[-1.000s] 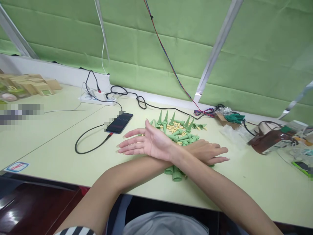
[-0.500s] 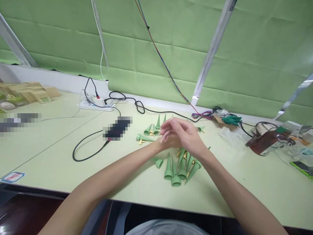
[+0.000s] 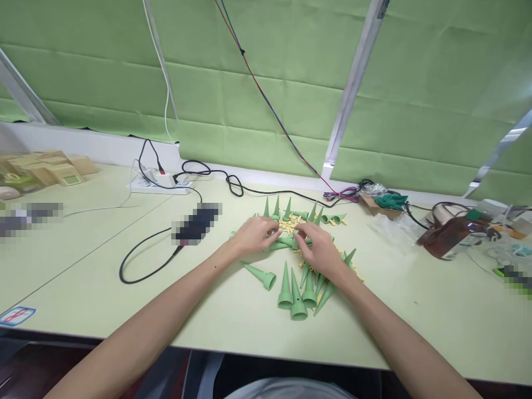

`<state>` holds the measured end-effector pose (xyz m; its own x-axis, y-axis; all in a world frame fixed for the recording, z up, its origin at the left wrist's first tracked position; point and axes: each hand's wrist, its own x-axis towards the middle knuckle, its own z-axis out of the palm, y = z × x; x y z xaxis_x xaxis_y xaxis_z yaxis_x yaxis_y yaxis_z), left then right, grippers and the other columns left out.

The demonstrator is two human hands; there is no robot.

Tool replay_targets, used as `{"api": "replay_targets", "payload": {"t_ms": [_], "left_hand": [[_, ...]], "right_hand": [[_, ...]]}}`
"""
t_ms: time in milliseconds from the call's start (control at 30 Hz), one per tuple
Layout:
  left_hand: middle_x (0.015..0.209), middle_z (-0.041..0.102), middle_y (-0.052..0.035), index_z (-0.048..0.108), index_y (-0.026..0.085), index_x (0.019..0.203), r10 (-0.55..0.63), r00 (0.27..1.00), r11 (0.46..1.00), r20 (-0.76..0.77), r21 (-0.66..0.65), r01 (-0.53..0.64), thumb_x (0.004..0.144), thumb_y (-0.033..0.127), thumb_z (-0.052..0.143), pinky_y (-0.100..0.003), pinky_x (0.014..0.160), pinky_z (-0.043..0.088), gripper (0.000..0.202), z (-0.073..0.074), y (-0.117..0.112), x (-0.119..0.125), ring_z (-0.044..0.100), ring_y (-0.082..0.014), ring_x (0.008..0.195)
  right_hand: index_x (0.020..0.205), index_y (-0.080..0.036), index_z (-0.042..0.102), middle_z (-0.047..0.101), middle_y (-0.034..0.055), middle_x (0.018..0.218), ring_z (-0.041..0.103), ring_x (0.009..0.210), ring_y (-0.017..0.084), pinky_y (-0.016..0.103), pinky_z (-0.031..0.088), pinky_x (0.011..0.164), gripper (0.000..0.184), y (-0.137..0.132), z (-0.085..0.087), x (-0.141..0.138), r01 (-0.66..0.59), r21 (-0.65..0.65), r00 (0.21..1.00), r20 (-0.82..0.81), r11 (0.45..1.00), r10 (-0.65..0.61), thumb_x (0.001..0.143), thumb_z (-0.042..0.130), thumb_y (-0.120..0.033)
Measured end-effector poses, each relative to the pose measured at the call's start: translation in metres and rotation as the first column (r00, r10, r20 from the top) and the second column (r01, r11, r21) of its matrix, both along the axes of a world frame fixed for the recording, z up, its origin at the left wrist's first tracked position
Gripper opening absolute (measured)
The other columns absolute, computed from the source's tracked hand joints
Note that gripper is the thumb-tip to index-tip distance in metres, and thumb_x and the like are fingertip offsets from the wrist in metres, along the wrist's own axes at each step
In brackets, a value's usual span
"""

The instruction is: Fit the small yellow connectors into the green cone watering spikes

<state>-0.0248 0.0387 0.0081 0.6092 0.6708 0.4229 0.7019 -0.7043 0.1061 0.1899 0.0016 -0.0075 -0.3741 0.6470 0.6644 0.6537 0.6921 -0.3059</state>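
Note:
A pile of green plastic cones (image 3: 293,285) and small yellow pieces (image 3: 290,224) lies on the pale green table (image 3: 233,310). My left hand (image 3: 253,235) rests at the pile's left edge. Its fingers are curled round a green cone (image 3: 284,243) lying on its side. My right hand (image 3: 318,250) is over the middle of the pile, fingers bent down and pinched near that cone's other end. What they pinch is hidden. One cone (image 3: 260,274) lies apart near my left wrist. Several cones (image 3: 286,208) stand upright behind the hands.
A blurred phone (image 3: 195,223) with a black cable (image 3: 139,260) lies to the left, and a white power strip (image 3: 160,183) sits behind it. Cardboard boxes (image 3: 62,169) are at the far left. A clear bag (image 3: 390,224) and a brown pouch (image 3: 449,235) are at the right.
My arms were crossed, palms flat on the table. They uncrossed, lifted, then came down onto the cone pile with fingers closing. The view tilted slightly down.

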Motion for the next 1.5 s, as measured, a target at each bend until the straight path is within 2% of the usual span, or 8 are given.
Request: {"api": "replay_targets", "payload": {"t_ms": [233,567,767,900,1033,1167,1267,1500], "left_hand": [[0.071,0.062,-0.0013,0.057,0.019,0.073,-0.045,0.997,0.998,-0.056,-0.040,0.043,0.091,0.029,0.045,-0.027,0.058,0.031,0.024,-0.002,-0.004,0.004,0.054,-0.0156,0.063],[0.072,0.061,-0.0031,0.058,0.018,0.070,-0.058,0.994,0.993,-0.094,-0.111,0.047,0.090,0.041,0.049,-0.028,0.056,0.030,0.032,0.001,-0.012,0.009,0.054,-0.0168,0.063],[0.068,0.058,-0.0025,0.058,0.018,0.068,0.066,0.982,0.992,0.176,-0.118,-0.045,0.096,0.048,0.037,-0.028,0.062,0.033,0.047,0.004,-0.011,0.012,0.053,-0.0162,0.065],[0.059,0.050,0.0013,0.055,0.017,0.065,0.083,0.910,0.968,0.405,-0.252,0.023,0.097,0.050,0.034,-0.027,0.058,0.033,0.050,0.008,-0.018,0.021,0.044,-0.0126,0.057],[0.065,0.053,0.0023,0.056,0.017,0.074,0.088,0.824,0.923,0.559,-0.357,0.144,0.093,0.052,0.043,-0.024,0.054,0.036,0.043,0.005,-0.023,0.029,0.046,-0.0110,0.058],[0.063,0.051,0.0029,0.050,0.017,0.073,0.124,0.781,0.903,0.613,-0.397,0.168,0.090,0.054,0.049,-0.023,0.049,0.035,0.040,-0.002,-0.024,0.032,0.047,-0.0107,0.054],[0.061,0.048,0.0031,0.047,0.018,0.072,0.116,0.812,0.929,0.572,-0.351,0.115,0.091,0.051,0.047,-0.024,0.049,0.034,0.038,-0.003,-0.026,0.033,0.045,-0.0110,0.054],[0.078,0.055,-0.0020,0.050,0.018,0.078,0.035,0.914,0.998,0.404,-0.062,-0.010,0.096,0.034,0.043,-0.027,0.061,0.038,0.025,-0.004,-0.029,0.031,0.049,-0.0132,0.066]], "right_hand": [[0.108,-0.016,0.062,0.065,0.0111,0.100,0.058,0.098,0.025,0.039,0.046,0.088,0.019,0.011,-0.009,-0.001,0.025,-0.081,0.970,0.242,0.996,-0.004,0.090,0.057,-0.022],[0.104,-0.013,0.066,0.067,0.0112,0.095,0.059,0.097,0.026,0.038,0.048,0.087,0.020,0.011,-0.012,-0.001,0.069,-0.163,0.968,0.250,0.984,-0.026,0.085,0.064,-0.020],[0.106,-0.016,0.064,0.068,0.0117,0.102,0.061,0.099,0.026,0.039,0.050,0.086,0.020,0.012,-0.007,0.004,0.095,-0.040,0.995,-0.018,0.995,-0.095,0.090,0.058,-0.028],[0.107,-0.018,0.063,0.069,0.0101,0.101,0.064,0.094,0.024,0.038,0.052,0.083,0.022,0.006,-0.002,0.002,0.068,0.031,0.980,-0.190,0.997,-0.061,0.091,0.059,-0.032],[0.109,-0.019,0.061,0.069,0.0091,0.103,0.064,0.095,0.024,0.037,0.051,0.084,0.022,-0.003,0.000,-0.004,-0.018,0.007,0.986,-0.166,1.000,0.019,0.091,0.060,-0.031],[0.109,-0.020,0.060,0.068,0.0085,0.104,0.063,0.095,0.023,0.037,0.051,0.084,0.020,-0.008,0.000,-0.008,-0.067,-0.061,0.989,-0.134,0.996,0.059,0.091,0.060,-0.028],[0.109,-0.020,0.059,0.068,0.0075,0.103,0.063,0.094,0.022,0.035,0.051,0.083,0.020,-0.009,0.001,-0.007,-0.093,-0.091,0.989,-0.127,0.992,0.081,0.090,0.061,-0.027],[0.108,-0.018,0.059,0.067,0.0082,0.104,0.063,0.095,0.022,0.036,0.050,0.086,0.021,-0.004,-0.001,-0.002,-0.061,-0.126,0.996,-0.069,0.990,0.052,0.087,0.062,-0.021]]}}
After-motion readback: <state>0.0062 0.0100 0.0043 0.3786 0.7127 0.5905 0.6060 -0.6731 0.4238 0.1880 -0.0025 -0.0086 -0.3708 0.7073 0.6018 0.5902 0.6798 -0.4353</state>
